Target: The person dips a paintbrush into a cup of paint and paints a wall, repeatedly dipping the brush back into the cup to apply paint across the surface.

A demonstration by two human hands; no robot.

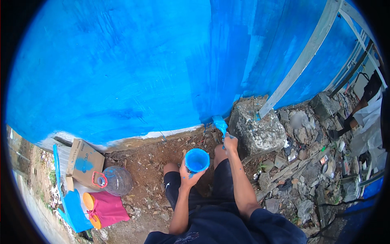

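Reaching forward from the near side of the concrete block [258, 128] with the right arm, only slightly bent at the elbow, forearm slanting up and leftward to bring the right hand [230, 143] just off the block's left side. Curled closely round the handle of a paintbrush [219, 123] with the right fingers, gripping firmly, wrist about in line with the forearm. Pointing the brush away from the body, just beyond the fingers, with blue-coated bristles close to the block's far left corner, at the foot of the blue wall [122, 73]. Impossible to tell whether touching the wall with the bristle tips or just short of it. Bending the left arm more, close to the body, with the left hand [189, 177] nearer the body than the block and farther to its left. Cupping a small blue bucket [197, 153] from below and from its near side with spread left fingers, keeping the mouth turned upward and showing blue paint inside. Carrying the bucket above the knees' gap, left of the block and well apart from it, right against the palm. Speckled with blue on both hands and on the right forearm. Farther left of the block, near the wall, to be seen: a cardboard box [85, 162] with a blue splash and, just beside it, a clear plastic bottle [119, 181]. Right of the block, strewn about: rubble [306, 179].
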